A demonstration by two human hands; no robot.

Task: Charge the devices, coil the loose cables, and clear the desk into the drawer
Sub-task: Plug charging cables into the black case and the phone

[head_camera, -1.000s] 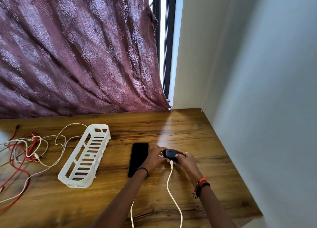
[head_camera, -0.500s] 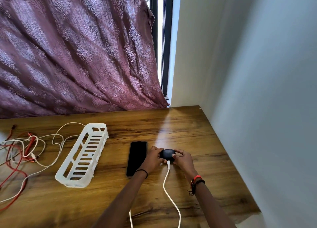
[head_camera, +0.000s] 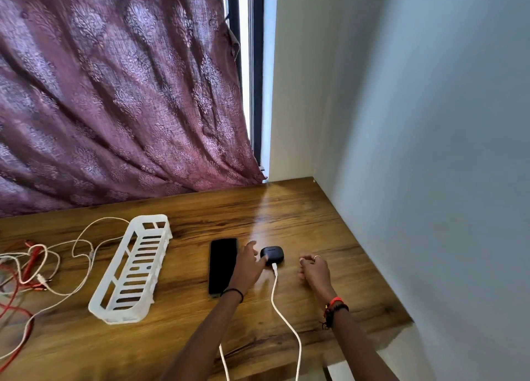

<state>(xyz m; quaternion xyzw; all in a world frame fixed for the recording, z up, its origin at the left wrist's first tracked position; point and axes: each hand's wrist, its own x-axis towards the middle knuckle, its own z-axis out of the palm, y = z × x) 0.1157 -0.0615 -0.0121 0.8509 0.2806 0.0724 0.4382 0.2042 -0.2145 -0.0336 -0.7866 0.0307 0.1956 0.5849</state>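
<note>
Only the head view here, looking down at a wooden surface (head_camera: 301, 223) tucked into a corner. The dark earbud case (head_camera: 272, 255) sits flat on it about mid-way across, with a white charging cable (head_camera: 282, 314) plugged into its near side and trailing back toward the front edge and out of shot. The left hand (head_camera: 248, 268) is relaxed, fingers fairly straight, one fingertip touching the case's left edge and not gripping anything. It also overlaps the right edge of the black phone (head_camera: 223, 266), which lies face up just left of the case. The right hand (head_camera: 314, 270) is off to the right of the case, clear of it, with fingers loosely curled and nothing in them. There's a ring on one finger and red and black bands on that wrist, plus a black band on the left wrist. Further left is a white slotted plastic basket (head_camera: 134, 268) lying at an angle, well apart from the phone. Past that, at the left edge, is a messy tangle of red and white cables (head_camera: 31, 268), with one white loop running up to touch the basket's far end. A purple patterned curtain (head_camera: 114, 93) hangs behind the surface and drapes onto its back edge, a dark window frame (head_camera: 256, 65) shows beside it, and a plain pale wall (head_camera: 430, 151) boxes in the right side.
</note>
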